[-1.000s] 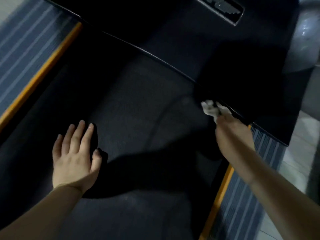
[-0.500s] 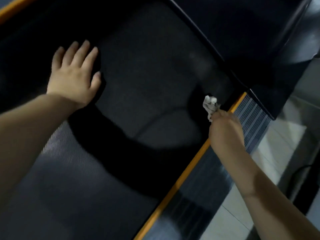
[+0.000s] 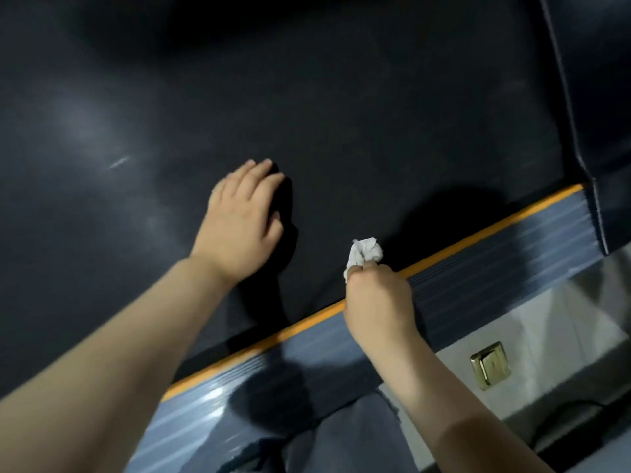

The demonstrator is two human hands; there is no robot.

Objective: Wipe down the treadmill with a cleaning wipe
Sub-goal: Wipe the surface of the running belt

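- Two hands are in play: the right hand (image 3: 377, 302), lower centre-right of the frame, curls tight around a crumpled white cleaning wipe (image 3: 364, 255) that sticks out above the knuckles, while the left hand (image 3: 239, 220), centre frame, lies flat with straight fingers on the treadmill belt (image 3: 375, 114), holding nothing.
- The wipe sits at the near edge of the belt, just beside the orange strip (image 3: 478, 230); the blur hides whether it touches the belt or hangs a little above it.
- First risk: balled up this small, the wipe offers little face to the surface, so a pass could likely leave streaks or bare patches on the wide belt.
- Second risk: the left hand leans on the belt; if the belt rolls under that weight, the person could lose balance.
- Third risk: knuckles rather than wipe may drag on the ribbed grey side rail (image 3: 495, 268), and a loose pinch could let the wipe drop.
- Surface: the belt is dark, matte and finely textured, filling the upper and left frame, with pale sheen at upper left; it probably grips the wipe rather than letting it glide.
- Room: dim light, a dark raised housing (image 3: 590, 80) at upper right, a pale tiled floor (image 3: 563, 319) at right bearing a brass floor plate (image 3: 490, 365), and the person's grey trouser leg (image 3: 341, 438) at the bottom centre.
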